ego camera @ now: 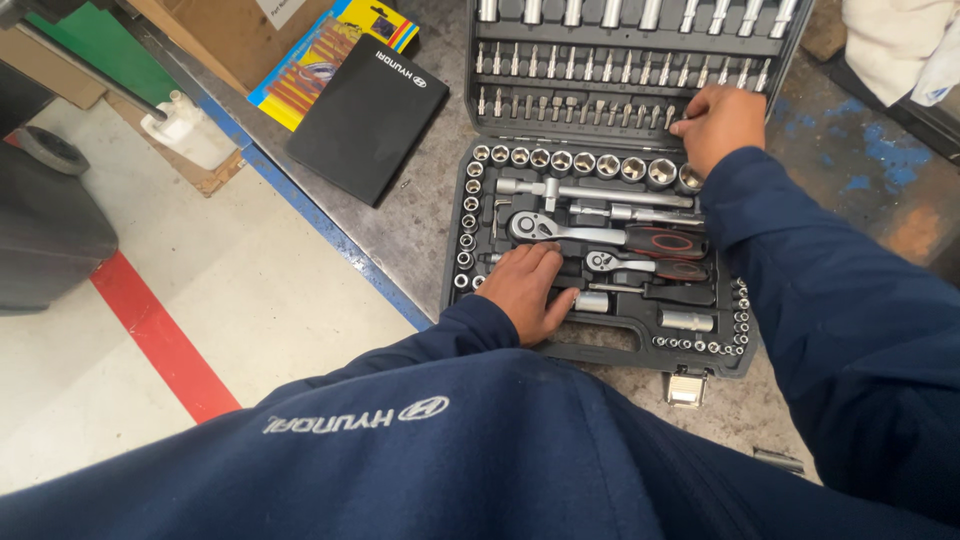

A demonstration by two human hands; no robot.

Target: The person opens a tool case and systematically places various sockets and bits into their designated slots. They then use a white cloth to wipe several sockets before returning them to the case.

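Note:
An open black socket set case (600,350) lies on a grey metal workbench. My left hand (528,290) rests flat on the lower half of the case, just below a large ratchet with a red and black handle (600,234). A smaller ratchet (640,265) lies to its right. My right hand (715,120) reaches to the lid's row of small bits (570,105), fingertips touching the right end of that row. A row of chrome sockets (580,162) runs between my hands. Whether the right fingers pinch a bit is hidden.
A black booklet (365,118) and a colourful blister pack (320,60) lie left of the case. The bench edge has a blue strip (320,225); below it is a pale floor with a red line (160,340). A cardboard box (230,30) stands behind. My dark blue sleeves fill the foreground.

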